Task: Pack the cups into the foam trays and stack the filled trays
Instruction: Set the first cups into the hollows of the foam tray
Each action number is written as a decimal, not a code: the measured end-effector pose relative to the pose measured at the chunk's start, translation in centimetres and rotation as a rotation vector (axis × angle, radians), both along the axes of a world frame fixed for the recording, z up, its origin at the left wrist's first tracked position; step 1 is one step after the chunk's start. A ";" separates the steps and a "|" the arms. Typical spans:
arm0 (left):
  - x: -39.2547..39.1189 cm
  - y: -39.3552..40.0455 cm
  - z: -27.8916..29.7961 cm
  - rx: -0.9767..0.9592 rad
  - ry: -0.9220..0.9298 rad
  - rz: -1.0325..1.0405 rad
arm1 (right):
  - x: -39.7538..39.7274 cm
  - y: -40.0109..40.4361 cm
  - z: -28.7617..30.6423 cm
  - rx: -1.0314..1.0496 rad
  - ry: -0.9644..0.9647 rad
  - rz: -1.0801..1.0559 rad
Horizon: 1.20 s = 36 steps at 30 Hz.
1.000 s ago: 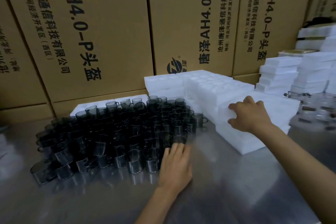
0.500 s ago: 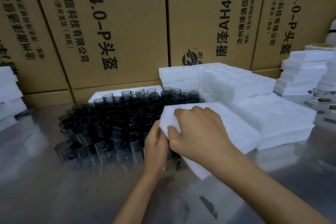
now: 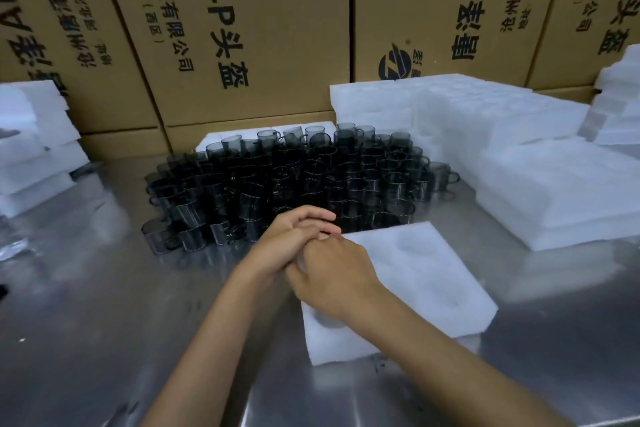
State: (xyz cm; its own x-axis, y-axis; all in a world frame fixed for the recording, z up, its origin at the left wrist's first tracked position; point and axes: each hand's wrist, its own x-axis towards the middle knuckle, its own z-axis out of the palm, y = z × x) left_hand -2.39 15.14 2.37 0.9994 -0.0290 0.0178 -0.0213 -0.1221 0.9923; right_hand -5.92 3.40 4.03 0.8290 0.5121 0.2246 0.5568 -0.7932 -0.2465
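Both hands, left (image 3: 291,246) and right (image 3: 332,274), on the foam tray's (image 3: 415,284) near-left corner, grip unclear, beside cups (image 3: 294,177) on the table (image 3: 104,305).

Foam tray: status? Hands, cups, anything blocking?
Both hands, left and right, at foam tray left edge; grip unclear. Tray flat on table, pockets empty. Cups unpacked behind. Nothing blocking.

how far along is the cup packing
Barely started. Done: one foam tray lies flat on the metal table in front of the cups, its pockets empty. In hand: both the left hand and right hand meet at the tray's near-left corner; neither holds a cup. Left: the whole cluster of cups, plus stacking; more foam waits at right.
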 end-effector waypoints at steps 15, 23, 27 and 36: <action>1.9 -0.9 -1.9 0.747 -0.422 0.134 | 11.3 -11.7 0.3 0.210 0.374 -0.212; 3.0 -1.3 -1.4 0.901 -0.444 0.136 | 11.7 -10.4 0.5 -0.021 0.319 -0.333; 2.9 -1.0 -1.9 0.773 -0.421 0.180 | 11.2 -10.0 0.1 0.004 0.263 -0.403; 1.7 -0.8 -0.8 0.585 -0.400 0.227 | 9.3 -10.7 1.3 0.251 -0.143 -0.272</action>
